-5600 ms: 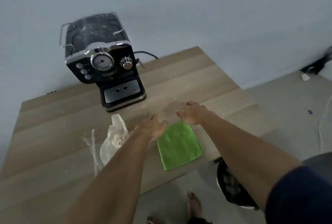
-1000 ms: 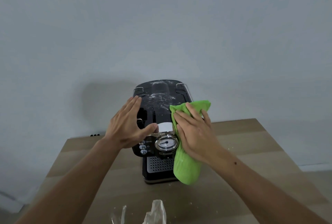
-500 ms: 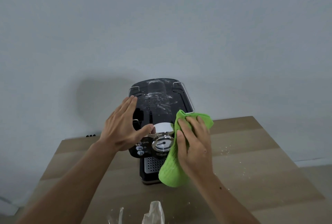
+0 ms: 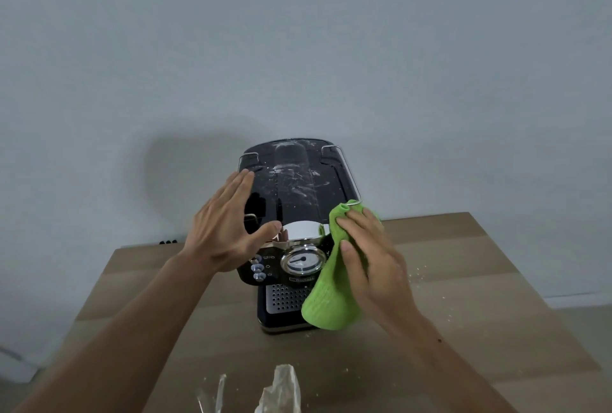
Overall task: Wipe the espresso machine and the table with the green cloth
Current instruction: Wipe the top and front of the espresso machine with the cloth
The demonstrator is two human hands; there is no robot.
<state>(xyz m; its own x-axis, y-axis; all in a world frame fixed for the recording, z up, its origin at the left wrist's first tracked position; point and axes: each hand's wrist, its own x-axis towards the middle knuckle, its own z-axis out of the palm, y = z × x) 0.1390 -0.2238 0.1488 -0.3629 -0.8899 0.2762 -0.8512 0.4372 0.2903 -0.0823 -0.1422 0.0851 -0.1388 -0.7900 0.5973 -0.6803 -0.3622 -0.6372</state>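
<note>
Black espresso machine upright near the far edge of the tabletop, front facing the near edge. White smears and specks all over its glossy top; chrome band, round gauge and perforated drip tray below. Green cloth against the machine's right front corner, bunched up top by the wire rail, hanging down past the drip tray, pressed under the right hand. Pale wood, crumbs scattered toward the right edge.

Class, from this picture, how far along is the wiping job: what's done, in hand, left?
Done: only the green cloth picked up. In hand: the right hand presses it on the right front of the espresso machine; the left hand steadies it. Left: white smears on its top, crumbs on the table.
</note>
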